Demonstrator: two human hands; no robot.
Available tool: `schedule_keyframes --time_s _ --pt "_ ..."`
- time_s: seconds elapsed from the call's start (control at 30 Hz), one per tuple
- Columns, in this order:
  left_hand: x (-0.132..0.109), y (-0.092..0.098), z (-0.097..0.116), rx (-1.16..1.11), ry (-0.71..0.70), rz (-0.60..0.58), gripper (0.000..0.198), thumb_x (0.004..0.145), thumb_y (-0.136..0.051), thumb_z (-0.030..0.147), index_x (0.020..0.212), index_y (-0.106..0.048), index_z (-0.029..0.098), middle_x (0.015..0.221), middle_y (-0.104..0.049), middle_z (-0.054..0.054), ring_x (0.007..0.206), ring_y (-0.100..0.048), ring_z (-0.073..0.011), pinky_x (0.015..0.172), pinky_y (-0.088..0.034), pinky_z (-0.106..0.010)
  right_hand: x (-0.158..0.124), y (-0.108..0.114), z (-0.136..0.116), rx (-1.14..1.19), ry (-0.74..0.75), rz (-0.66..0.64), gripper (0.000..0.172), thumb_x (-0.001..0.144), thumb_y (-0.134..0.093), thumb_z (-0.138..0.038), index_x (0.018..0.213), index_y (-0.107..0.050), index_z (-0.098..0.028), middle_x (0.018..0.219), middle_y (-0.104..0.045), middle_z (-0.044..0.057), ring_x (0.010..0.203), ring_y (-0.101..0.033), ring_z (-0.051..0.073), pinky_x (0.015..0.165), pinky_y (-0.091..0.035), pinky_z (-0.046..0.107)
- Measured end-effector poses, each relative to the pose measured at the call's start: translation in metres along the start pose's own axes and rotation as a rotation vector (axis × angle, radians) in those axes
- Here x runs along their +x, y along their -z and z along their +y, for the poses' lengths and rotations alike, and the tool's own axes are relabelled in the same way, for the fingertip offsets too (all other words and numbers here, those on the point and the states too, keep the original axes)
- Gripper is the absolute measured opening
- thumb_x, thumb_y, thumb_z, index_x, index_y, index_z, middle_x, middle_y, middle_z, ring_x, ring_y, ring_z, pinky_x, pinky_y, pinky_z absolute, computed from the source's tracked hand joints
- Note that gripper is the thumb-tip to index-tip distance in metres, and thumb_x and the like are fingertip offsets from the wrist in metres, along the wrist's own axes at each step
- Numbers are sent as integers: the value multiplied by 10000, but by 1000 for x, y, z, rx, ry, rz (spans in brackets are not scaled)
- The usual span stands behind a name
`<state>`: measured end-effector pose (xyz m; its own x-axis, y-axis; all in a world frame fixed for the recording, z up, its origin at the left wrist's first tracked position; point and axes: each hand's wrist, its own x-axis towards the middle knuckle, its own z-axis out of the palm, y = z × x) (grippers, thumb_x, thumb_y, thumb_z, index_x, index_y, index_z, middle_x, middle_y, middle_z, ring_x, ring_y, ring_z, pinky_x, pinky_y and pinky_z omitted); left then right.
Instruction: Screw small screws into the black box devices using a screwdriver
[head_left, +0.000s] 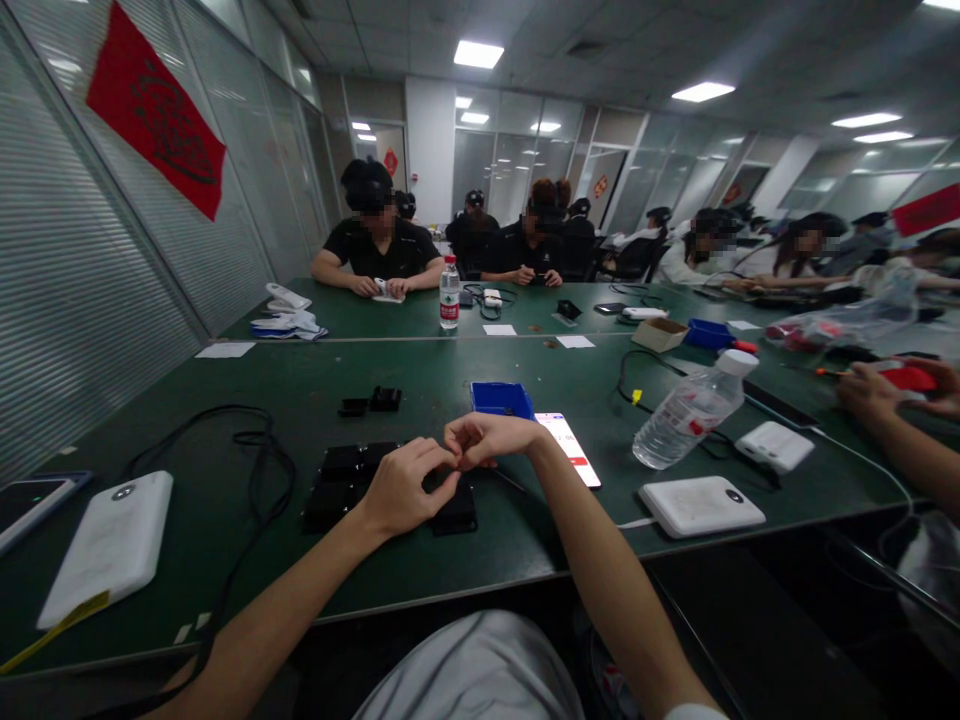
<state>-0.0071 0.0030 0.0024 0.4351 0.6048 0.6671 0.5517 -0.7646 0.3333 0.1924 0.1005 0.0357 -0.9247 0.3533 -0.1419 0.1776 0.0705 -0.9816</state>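
The left hand point(409, 487) and the right hand point(484, 440) meet over the near middle of the green table point(390, 357), fingertips together or nearly so. Thumb and forefinger curl toward each other on both; whether anything small is clamped between them, I cannot tell.

The black blocks point(330, 506) lie flat just beneath and to the left of the hands, with one at the near right, partly under the left hand's fingers. They look stiff and are probably light, perhaps smooth plastic that could slip under dry fingertips; their side edges seem the best hold, taken between thumb and forefinger. How fragile they are does not show.

Counted: at least four blocks, the hands hiding part of the group; two black pieces point(385, 399) farther off to the left; one blue tray point(491, 393) just beyond the hands and another blue tray point(709, 334) far right; one lit phone point(576, 455) beside the right wrist; two large white power banks, one near left point(109, 545), one near right point(701, 508); two bottles, one clear at right point(694, 412), one red-labelled at the far side point(449, 295)
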Motion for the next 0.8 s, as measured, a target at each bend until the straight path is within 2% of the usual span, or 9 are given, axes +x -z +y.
schedule_keyframes --time_s 0.33,0.47,0.63,0.8 --pt "1 0 -1 16 -24 -5 100 919 -596 166 847 -653 206 836 -695 -35 773 -654 -191 724 -528 -315 1 -1 1 10 4 -1 250 718 -763 -137 831 -543 -167 646 -580 -92 464 -488 39 402 -408 118" --pt "0 0 -2 26 -6 -6 111 908 -592 165 818 -646 203 803 -676 -32 752 -638 -187 708 -518 -312 -1 0 1 2 12 13 258 728 -789 -152 893 -590 -153 712 -643 -63 502 -539 46 421 -429 122" --pt "-1 -1 -2 54 5 16 108 903 -587 174 824 -657 197 796 -677 -32 728 -625 -179 689 -509 -301 -4 4 0 -1 -16 18 350 747 -824 -205 1027 -622 -151 828 -747 1 562 -623 74 434 -447 131" --pt "0 0 -2 58 8 28 98 900 -597 175 817 -643 203 763 -656 -20 711 -618 -181 673 -493 -301 -7 6 -2 24 -8 25 398 738 -851 -220 1053 -621 -143 832 -769 15 560 -638 82 434 -446 139"
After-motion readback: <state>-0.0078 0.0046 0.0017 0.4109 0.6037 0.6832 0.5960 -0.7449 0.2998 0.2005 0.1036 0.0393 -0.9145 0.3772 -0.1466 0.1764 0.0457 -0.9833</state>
